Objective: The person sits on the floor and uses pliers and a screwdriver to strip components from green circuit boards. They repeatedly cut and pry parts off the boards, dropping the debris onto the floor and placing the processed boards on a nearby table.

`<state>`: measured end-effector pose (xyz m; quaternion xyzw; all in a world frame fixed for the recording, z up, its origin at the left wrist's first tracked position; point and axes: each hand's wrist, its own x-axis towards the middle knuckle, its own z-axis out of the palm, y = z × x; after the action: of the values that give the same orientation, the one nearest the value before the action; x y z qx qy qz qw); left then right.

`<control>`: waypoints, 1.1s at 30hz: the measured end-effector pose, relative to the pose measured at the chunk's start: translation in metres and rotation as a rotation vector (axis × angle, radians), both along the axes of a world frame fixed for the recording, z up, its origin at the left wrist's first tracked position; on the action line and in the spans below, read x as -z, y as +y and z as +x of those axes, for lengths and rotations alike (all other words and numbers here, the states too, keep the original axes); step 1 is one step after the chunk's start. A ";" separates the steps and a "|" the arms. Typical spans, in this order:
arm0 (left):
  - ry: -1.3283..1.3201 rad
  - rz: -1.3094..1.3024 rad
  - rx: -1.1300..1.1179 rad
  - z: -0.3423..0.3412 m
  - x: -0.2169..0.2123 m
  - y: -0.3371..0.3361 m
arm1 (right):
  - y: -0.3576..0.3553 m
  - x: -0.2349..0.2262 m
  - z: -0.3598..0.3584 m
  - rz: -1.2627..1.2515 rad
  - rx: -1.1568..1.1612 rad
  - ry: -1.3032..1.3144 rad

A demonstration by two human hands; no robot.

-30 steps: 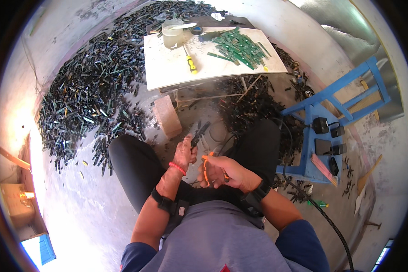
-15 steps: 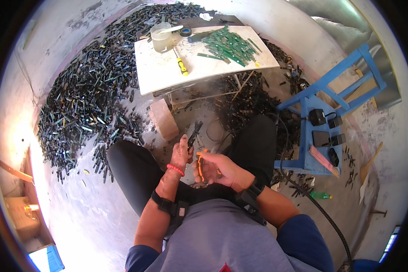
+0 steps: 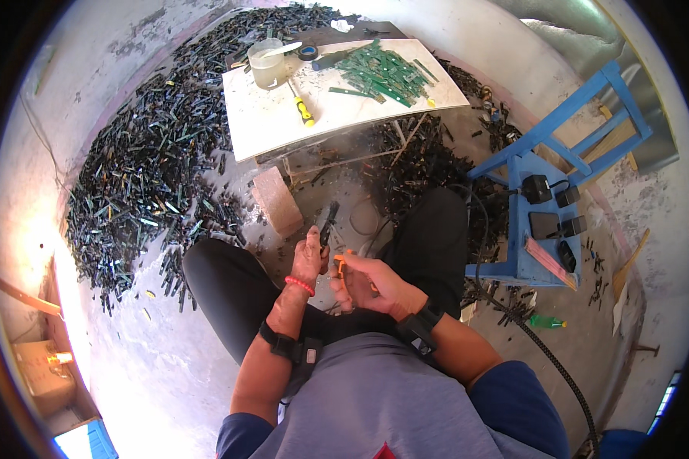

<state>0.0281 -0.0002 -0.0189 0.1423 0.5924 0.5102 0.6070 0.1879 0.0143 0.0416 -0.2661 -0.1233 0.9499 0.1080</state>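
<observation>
My left hand (image 3: 307, 257), with a red bead bracelet at the wrist, is closed on a narrow black piece (image 3: 330, 215) that sticks out past the thumb. Close beside it, on the right, my right hand (image 3: 381, 284) is wrapped round orange-handled pliers (image 3: 341, 269). Only parts of the orange handles show between the fingers; I cannot make out the jaws. Both hands are held low between my bent knees.
Ahead stands a white-topped table (image 3: 260, 126) with green circuit strips (image 3: 383, 73), a yellow-handled screwdriver (image 3: 304, 112) and a clear tub (image 3: 267, 70). A brick (image 3: 277, 201) lies before it. Dark strips (image 3: 149, 168) heap leftward. A blue chair (image 3: 522, 222) with black adapters stands right.
The view has shifted slightly. Both hands keep their grips and stay close together; the black piece in my left hand is turned a little.
</observation>
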 end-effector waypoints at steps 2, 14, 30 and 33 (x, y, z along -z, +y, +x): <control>-0.020 -0.026 -0.018 0.000 0.004 0.000 | -0.001 0.000 0.002 0.014 -0.008 -0.027; -0.129 0.033 0.119 0.003 -0.006 -0.006 | 0.021 0.004 0.026 1.597 -0.441 -0.913; -0.439 -0.164 0.021 -0.006 -0.007 -0.002 | 0.020 -0.008 0.021 2.019 -0.365 -1.100; -0.368 -0.152 0.025 -0.005 -0.006 0.000 | 0.015 -0.007 0.015 1.837 -0.440 -1.161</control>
<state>0.0228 -0.0005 -0.0128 0.0077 0.5063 0.4738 0.7205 0.2029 0.0288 0.0489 -0.4619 -0.8573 0.2266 0.0191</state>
